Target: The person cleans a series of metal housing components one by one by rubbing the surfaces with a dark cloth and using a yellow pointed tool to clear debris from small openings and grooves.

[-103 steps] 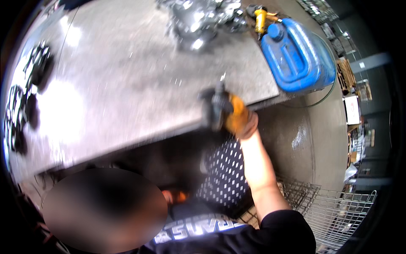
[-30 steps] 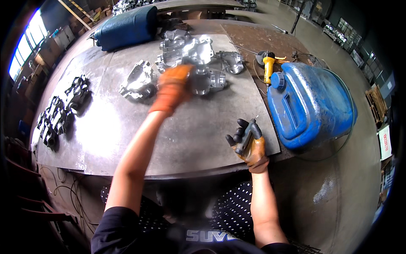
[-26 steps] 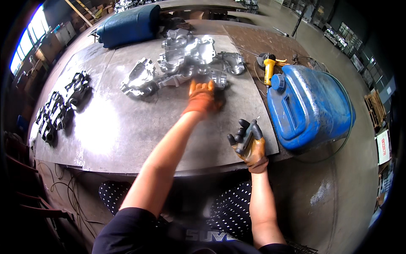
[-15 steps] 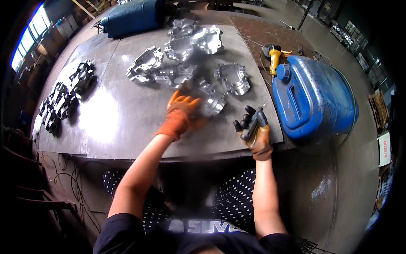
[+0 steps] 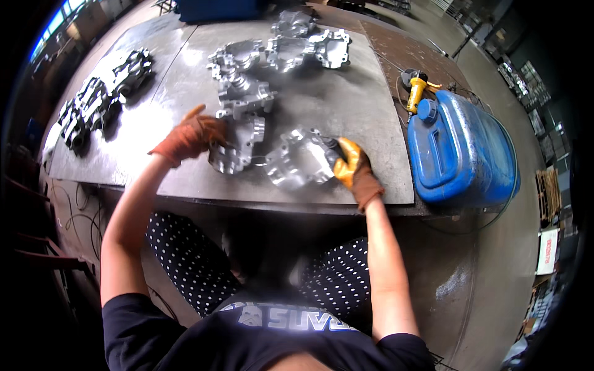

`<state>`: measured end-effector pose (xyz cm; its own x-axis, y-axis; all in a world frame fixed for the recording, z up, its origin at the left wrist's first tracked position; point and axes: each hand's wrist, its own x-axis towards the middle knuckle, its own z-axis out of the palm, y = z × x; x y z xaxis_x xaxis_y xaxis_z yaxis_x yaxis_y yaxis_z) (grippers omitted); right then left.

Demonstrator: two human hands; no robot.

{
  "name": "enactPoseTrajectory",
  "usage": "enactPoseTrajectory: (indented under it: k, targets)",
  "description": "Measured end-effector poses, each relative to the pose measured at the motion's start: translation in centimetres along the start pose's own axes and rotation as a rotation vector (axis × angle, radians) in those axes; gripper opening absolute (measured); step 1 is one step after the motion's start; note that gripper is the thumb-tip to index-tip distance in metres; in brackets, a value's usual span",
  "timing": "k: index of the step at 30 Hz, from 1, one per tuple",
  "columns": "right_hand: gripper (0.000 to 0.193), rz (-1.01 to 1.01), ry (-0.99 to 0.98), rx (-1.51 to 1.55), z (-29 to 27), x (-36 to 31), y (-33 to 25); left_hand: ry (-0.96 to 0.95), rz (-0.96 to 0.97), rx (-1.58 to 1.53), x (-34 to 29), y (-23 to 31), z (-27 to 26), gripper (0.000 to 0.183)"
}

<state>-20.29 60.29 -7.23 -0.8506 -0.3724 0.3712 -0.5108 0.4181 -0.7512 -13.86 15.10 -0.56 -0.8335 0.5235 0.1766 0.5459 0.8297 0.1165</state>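
Note:
My left hand (image 5: 190, 135), in an orange glove, is at the left edge of a silver metal casting (image 5: 247, 148). One finger sticks out away from the part; the others curl at its edge. My right hand (image 5: 359, 172), in a yellow and brown glove with dark fingertips, grips the right side of another casting (image 5: 298, 162), blurred by motion. Whether the slim dark hand tool is still in that palm, I cannot make out. Beyond my hands, several more silver castings (image 5: 244, 93) lie on the grey metal tabletop (image 5: 346, 102).
Several dark-looking castings (image 5: 96, 105) lie in a row at the left. Right of the sheet are a yellow angle grinder (image 5: 416, 93) and a big blue jerrycan (image 5: 461, 151). A second blue container (image 5: 219, 9) stands at the far edge. Cables hang below the table at left.
My left hand has moved left, and the casting near it now lies farther left. My right hand has turned over and reached a casting, which has come nearer to me. The view has shifted.

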Motion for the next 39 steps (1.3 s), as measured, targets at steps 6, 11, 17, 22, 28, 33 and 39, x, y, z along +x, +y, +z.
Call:
enactPoseTrajectory:
  k: [6, 11, 17, 22, 28, 33, 39]
  targets:
    - [0.035, 0.071, -0.088, -0.468, 6.4, -0.7, -12.5, 0.031, -0.382, 0.443, -1.1, -0.2, -1.4, 0.041]
    - [0.032, 0.265, -0.1, 0.024, 8.7, -1.1, -16.7, 0.599, -0.654, 0.015, -2.4, 11.4, 0.1, 0.04]
    - [0.027, 0.378, -0.369, 0.604, 7.0, -1.4, -15.9, 0.581, -0.688, 0.072, -2.2, 23.8, 3.7, 0.061]
    - [0.024, 0.013, -0.242, -0.045, 6.3, 2.0, -10.7, 0.632, -0.697, 0.048, -3.4, 20.9, 5.2, 0.043]
    - [0.024, -0.413, -0.472, -0.904, 6.7, 3.7, -15.7, 0.586, -0.51, -0.036, -7.4, 17.7, 3.5, 0.023]
    - [0.019, -0.448, -0.585, -1.108, 9.3, 2.6, -18.0, 0.645, -0.45, -0.063, -7.9, 17.4, 2.9, 0.023]
    - [0.013, -0.289, -0.47, -1.2, 11.2, 0.8, -19.0, 0.637, -0.474, -0.093, -8.2, 17.5, 3.1, 0.024]
